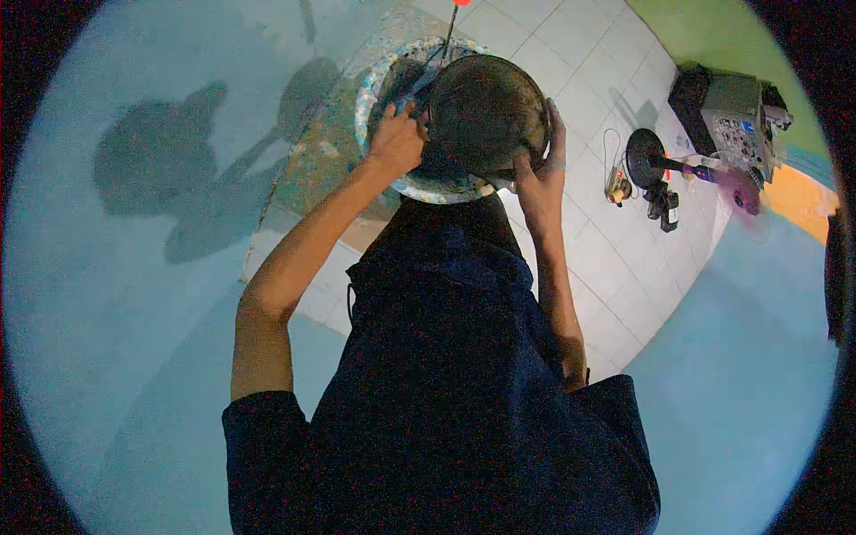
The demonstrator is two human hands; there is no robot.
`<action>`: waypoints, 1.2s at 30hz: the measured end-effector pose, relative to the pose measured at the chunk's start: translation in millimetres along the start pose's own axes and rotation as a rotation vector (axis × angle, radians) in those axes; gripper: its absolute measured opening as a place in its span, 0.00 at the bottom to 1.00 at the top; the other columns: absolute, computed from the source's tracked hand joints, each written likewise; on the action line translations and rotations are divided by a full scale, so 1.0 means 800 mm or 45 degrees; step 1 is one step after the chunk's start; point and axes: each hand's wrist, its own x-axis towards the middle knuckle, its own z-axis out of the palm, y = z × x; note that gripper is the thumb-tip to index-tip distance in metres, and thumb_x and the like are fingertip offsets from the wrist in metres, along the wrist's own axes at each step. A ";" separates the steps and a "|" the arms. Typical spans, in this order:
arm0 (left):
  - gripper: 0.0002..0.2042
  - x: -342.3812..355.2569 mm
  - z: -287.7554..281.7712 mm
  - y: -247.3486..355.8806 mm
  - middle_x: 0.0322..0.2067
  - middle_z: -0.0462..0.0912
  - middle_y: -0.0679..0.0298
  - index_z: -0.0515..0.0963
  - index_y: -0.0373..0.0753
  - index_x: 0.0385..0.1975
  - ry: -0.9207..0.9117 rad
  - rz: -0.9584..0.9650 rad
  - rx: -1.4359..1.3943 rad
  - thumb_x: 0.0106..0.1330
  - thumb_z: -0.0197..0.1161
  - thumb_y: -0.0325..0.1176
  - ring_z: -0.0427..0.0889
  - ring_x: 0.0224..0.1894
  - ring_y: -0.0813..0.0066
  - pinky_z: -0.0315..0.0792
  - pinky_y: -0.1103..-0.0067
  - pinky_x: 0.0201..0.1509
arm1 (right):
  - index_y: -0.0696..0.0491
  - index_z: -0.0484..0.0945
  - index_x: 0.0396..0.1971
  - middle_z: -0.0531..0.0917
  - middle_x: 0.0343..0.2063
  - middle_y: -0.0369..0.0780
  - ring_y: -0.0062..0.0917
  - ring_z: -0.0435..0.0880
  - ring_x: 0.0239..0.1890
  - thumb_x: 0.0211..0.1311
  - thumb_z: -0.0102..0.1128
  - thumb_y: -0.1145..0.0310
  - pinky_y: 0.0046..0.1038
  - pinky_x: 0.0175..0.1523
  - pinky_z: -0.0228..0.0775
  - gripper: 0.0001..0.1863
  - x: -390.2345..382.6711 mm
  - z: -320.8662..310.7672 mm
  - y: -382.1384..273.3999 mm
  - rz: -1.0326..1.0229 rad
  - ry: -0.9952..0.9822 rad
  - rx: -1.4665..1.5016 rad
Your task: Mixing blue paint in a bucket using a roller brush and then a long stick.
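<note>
In front of me, a dark round shallow dish-like thing (489, 114) with a raised rim is tilted up over a round white and blue speckled ring (364, 111), perhaps the rim of a tub or seat. My right hand (542, 174) grips the dish at its right edge, thumb on the near face and fingers along the outside. At its left edge is my left hand (398, 143), fingers bent. A pale bluish streak (419, 86) runs up from these fingers; I cannot make out its kind. Behind the dish rises a thin dark rod (451, 34) with a red tip.
To the right on the white tiles (615, 267) stand a small fan (738, 192) with blurred pink blades and a round black base (644, 156), black adapters (662, 205) and a grey box-shaped device (736, 111). A blue wall (107, 294) with shadows lies left.
</note>
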 end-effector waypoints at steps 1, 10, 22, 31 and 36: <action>0.14 0.000 0.007 -0.002 0.39 0.81 0.53 0.82 0.44 0.38 0.011 -0.050 -0.092 0.54 0.55 0.39 0.74 0.51 0.56 0.59 0.53 0.60 | 0.51 0.51 0.65 0.58 0.63 0.48 0.36 0.60 0.64 0.45 0.41 0.89 0.36 0.67 0.56 0.41 0.001 0.003 -0.002 -0.001 -0.009 0.036; 0.13 0.002 0.072 0.013 0.38 0.81 0.55 0.81 0.39 0.32 0.368 -0.437 -0.671 0.62 0.48 0.35 0.79 0.44 0.53 0.64 0.58 0.57 | 0.54 0.49 0.66 0.57 0.63 0.48 0.36 0.58 0.65 0.46 0.44 0.85 0.36 0.67 0.53 0.41 0.007 0.004 -0.005 -0.086 -0.009 -0.137; 0.08 0.009 -0.018 0.012 0.29 0.81 0.48 0.80 0.34 0.27 -0.105 0.074 -0.478 0.54 0.55 0.29 0.82 0.32 0.52 0.77 0.65 0.37 | 0.59 0.51 0.64 0.59 0.62 0.49 0.39 0.55 0.67 0.48 0.52 0.74 0.35 0.69 0.46 0.39 0.011 -0.007 0.008 -0.119 0.022 -0.195; 0.15 0.004 -0.026 0.014 0.22 0.80 0.48 0.81 0.35 0.21 0.016 -0.120 -0.525 0.60 0.54 0.40 0.82 0.28 0.51 0.76 0.64 0.34 | 0.57 0.51 0.65 0.59 0.63 0.49 0.38 0.55 0.67 0.45 0.50 0.81 0.34 0.70 0.45 0.41 0.009 -0.006 0.002 -0.066 0.031 -0.104; 0.20 0.007 -0.028 0.014 0.20 0.80 0.48 0.81 0.33 0.22 -0.061 -0.182 -0.485 0.63 0.52 0.45 0.82 0.29 0.49 0.75 0.61 0.35 | 0.56 0.52 0.65 0.60 0.63 0.48 0.39 0.55 0.67 0.45 0.50 0.82 0.34 0.70 0.45 0.41 0.005 -0.009 0.009 -0.015 0.045 -0.163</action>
